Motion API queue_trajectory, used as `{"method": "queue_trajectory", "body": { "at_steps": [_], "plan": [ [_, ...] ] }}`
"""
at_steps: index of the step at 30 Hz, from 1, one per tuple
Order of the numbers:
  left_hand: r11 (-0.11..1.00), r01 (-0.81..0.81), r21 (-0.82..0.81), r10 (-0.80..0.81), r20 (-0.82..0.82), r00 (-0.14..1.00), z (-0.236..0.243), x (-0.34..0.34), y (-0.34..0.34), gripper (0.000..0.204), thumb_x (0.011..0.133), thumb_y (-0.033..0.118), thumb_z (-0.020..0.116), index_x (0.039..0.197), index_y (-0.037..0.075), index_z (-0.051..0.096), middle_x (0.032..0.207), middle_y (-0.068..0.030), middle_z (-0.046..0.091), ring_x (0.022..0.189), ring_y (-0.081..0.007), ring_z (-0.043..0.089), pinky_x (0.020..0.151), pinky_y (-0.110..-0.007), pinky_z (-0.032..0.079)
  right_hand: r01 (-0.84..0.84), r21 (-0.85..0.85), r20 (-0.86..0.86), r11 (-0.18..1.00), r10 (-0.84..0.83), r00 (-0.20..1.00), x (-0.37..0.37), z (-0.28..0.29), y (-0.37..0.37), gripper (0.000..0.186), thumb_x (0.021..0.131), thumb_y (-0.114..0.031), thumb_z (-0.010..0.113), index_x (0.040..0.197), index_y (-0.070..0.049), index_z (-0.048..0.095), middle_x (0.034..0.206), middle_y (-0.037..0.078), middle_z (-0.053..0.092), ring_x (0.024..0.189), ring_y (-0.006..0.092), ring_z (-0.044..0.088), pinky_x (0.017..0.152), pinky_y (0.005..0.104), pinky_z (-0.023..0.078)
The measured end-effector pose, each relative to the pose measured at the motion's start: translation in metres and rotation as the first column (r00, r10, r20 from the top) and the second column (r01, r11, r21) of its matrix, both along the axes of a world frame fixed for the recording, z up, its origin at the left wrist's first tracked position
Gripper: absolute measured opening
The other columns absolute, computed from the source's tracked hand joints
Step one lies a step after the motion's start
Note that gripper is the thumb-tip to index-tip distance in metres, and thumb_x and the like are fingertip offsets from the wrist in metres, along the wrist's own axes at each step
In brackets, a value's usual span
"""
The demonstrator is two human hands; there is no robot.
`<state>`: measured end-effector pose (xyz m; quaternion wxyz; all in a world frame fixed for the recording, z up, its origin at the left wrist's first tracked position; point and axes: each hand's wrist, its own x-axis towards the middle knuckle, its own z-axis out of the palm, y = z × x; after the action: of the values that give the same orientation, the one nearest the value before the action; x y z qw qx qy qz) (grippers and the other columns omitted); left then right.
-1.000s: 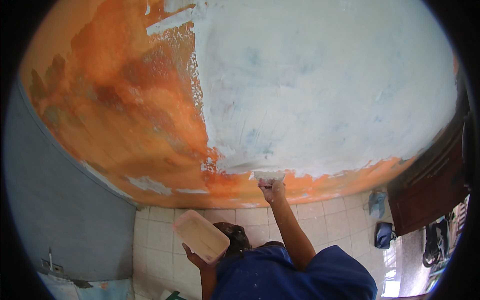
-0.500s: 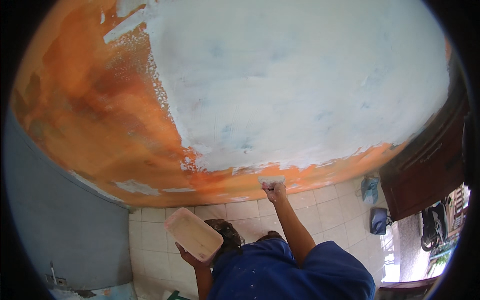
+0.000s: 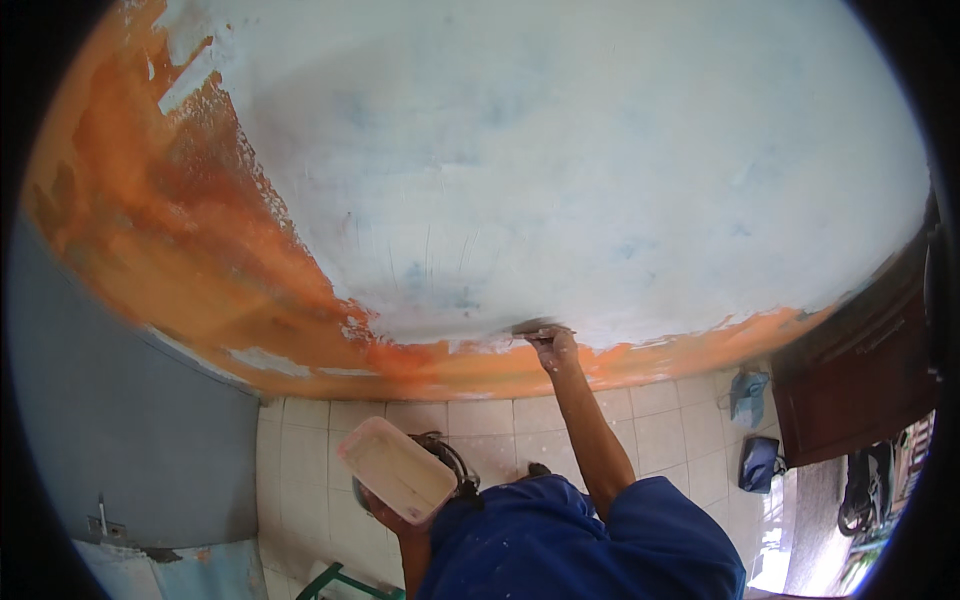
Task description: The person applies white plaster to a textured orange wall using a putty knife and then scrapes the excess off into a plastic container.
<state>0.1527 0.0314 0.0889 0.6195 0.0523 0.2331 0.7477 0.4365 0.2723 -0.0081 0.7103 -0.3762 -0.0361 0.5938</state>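
In my right hand [image 3: 553, 350] is a flat putty knife [image 3: 540, 328], its blade laid against the wall at the lower border of the white coat. White filler [image 3: 600, 150] covers most of the wall. Bare orange paint [image 3: 200, 270] shows at the left and in a strip along the bottom. My left hand [image 3: 392, 512] grips a pale pink rectangular tub [image 3: 400, 470] from below and the side. A thin layer of whitish paste lines its inside. The fingers under the tub are partly hidden.
Pale tiles [image 3: 300, 470] cover the floor below the wall. At the right stand a dark wooden door [image 3: 860, 370], a light blue bag [image 3: 747, 398] and a dark blue bag [image 3: 760, 463]. A grey wall [image 3: 130, 400] bounds the left. Something green-framed [image 3: 335, 580] stands at bottom left.
My right hand has raised the putty knife from the orange strip to the edge of the white coat, and its blade has tilted. The tub stays in my left hand, nearly unmoved.
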Motion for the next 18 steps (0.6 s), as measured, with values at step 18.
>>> {"method": "queue_trajectory", "body": {
  "at_steps": [18],
  "plan": [
    [0.984, -0.177, -0.016, 0.147, -0.489, 0.86, -0.063, 0.006, -0.019, 0.054, 0.097, 0.043, 0.035, 0.137, 0.007, 0.034, 0.129, -0.0156, 0.047, 0.109, -0.0309, 0.055, 0.09, -0.045, 0.05, -0.115, 0.079, -0.167, 0.99, 0.127, 0.978, 0.018, -0.063, -0.013, 0.036, 0.081, 0.009, 0.035, 0.116, 0.008, 0.043, 0.107, 0.024, 0.054, 0.09, 0.0366, 0.058, 0.073, 0.0435, 0.055]
  ]
}}
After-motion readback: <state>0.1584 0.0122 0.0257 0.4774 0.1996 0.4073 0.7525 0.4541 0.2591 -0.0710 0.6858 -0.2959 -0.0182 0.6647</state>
